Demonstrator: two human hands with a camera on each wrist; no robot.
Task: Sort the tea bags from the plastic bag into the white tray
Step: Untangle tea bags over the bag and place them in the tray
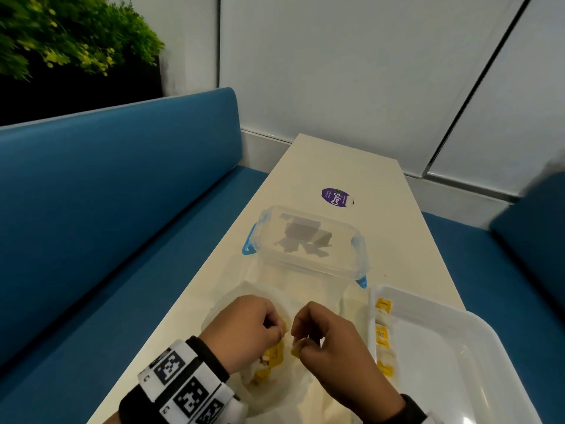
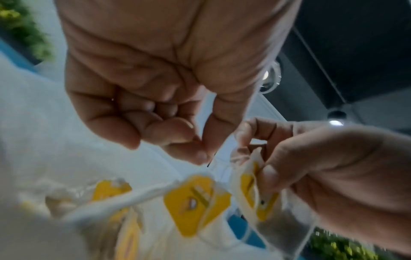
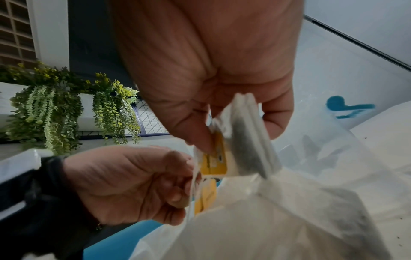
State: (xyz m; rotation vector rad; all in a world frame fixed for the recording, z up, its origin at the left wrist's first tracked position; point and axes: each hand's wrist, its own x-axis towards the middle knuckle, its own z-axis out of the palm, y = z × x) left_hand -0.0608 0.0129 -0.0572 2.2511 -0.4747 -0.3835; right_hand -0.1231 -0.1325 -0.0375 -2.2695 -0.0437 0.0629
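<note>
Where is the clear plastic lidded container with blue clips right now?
In the head view, the clear plastic container with blue clips sits mid-table, beyond both hands, between the purple sticker and the white tray.

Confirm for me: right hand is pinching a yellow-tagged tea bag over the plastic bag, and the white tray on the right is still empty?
Not quite. The white tray is not empty: the head view shows several yellow-tagged tea bags lined along its left wall. The rest holds: the right hand pinches a tea bag over the plastic bag.
</note>
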